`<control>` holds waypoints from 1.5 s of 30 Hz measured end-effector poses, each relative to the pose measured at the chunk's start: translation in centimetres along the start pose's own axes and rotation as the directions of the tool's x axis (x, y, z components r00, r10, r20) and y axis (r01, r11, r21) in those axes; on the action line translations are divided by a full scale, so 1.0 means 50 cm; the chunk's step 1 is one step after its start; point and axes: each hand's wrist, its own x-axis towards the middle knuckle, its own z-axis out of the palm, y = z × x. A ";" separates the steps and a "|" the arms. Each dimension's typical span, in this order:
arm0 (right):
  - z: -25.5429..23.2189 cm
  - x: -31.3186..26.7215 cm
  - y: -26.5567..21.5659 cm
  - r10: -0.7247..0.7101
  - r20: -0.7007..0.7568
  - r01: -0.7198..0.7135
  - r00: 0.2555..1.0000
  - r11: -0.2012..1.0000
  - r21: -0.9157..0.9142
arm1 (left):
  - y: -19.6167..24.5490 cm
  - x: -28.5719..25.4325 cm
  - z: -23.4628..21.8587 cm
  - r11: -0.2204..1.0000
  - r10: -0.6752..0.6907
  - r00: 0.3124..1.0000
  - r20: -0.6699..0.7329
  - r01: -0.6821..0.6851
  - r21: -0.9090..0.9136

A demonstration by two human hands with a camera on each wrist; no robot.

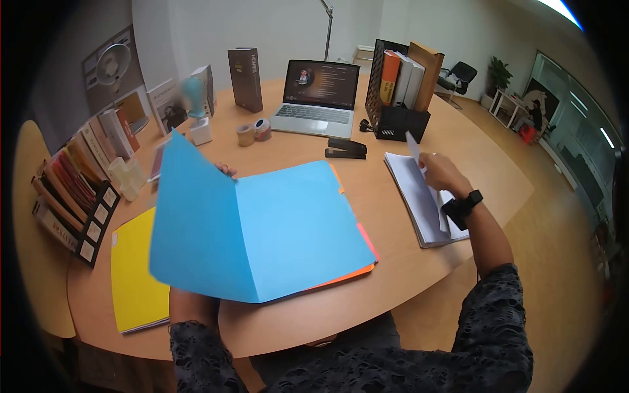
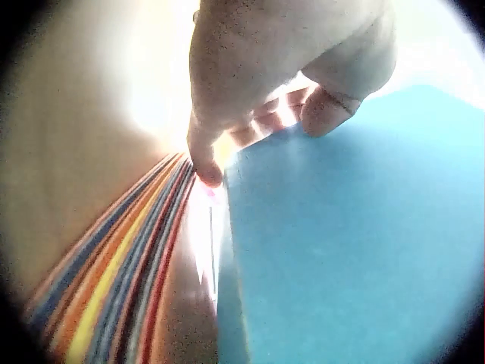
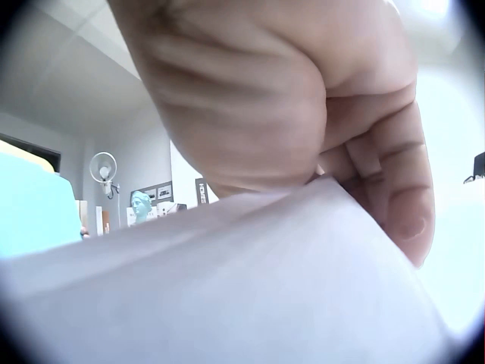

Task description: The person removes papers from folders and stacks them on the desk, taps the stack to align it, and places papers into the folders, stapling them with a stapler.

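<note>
Dark patterned clothing (image 1: 347,370) fills the space nearest the camera, and both hands reach out from its sleeves over a pale wooden table (image 1: 367,203). Blue and opened out, the folder (image 1: 298,226) lies between the two sets of fingers; its left cover stands tilted up, and orange and pink edges (image 1: 368,241) poke out from under its right half. The left hand (image 2: 292,61) grips that raised cover, its fingers bent at the upper edge and the thumb against the blue face. Beyond the fingers of both hands, a silver laptop (image 1: 313,114) stands open, with a black file holder (image 1: 401,124) full of books to its right. A yellow folder (image 1: 137,275) lies to the left of the left fingers, partly covered by the blue cover. Below the right fingers lies a stack of white paper (image 1: 409,200). The right hand (image 1: 444,173), a black watch (image 1: 462,208) on its wrist, has its fingers curled round some white sheets (image 3: 227,288), which rise from the stack. Farther off, left of the right fingers, are a black stapler (image 1: 346,149) and two tape rolls (image 1: 246,135).
</note>
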 end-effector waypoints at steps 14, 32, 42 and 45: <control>-0.001 -0.020 -0.057 0.062 0.035 -0.064 0.997 0.996 0.058 | -0.043 -0.021 0.029 0.999 -0.038 0.998 -0.055 0.038 0.011; -0.069 0.043 -0.289 -0.127 -0.222 0.229 0.967 0.040 0.973 | -0.052 -0.134 0.019 0.993 0.019 0.967 -0.256 0.012 0.121; 0.134 0.057 -0.330 -0.282 0.297 -0.257 0.912 0.170 0.951 | -0.077 -0.153 0.038 0.991 0.017 0.925 -0.379 0.035 0.128; 0.116 0.047 -0.327 -0.299 0.274 -0.229 0.914 0.178 0.957 | -0.081 -0.147 0.046 0.991 0.012 0.911 -0.413 0.044 0.126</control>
